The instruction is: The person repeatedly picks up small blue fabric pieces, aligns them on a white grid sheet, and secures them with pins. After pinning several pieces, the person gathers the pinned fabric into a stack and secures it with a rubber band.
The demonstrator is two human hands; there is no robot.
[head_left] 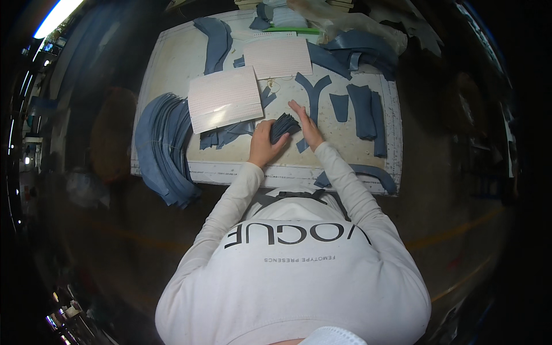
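Note:
A small bundle of dark blue fabric pieces [284, 126] stands on the table near its front middle, its layered edges facing up. My left hand [265, 144] is closed round the bundle's left and near side, thumb along the front. On the other side my right hand [311, 131] is held edge-down with its fingers stretched out, close to the bundle. It grips nothing that I can see; whether its palm touches the fabric I cannot tell. Just beyond that hand lies a Y-shaped blue fabric piece [314, 92].
Two pale perforated sheets [224, 98] [279, 57] cover blue scraps. A thick stack of curved blue pieces [158, 144] overhangs the table's left edge. Folded blue strips [361, 112] and a small panel [340, 107] lie right. A curved strip [368, 172] rests at the front. Clear plastic [356, 26] lies behind.

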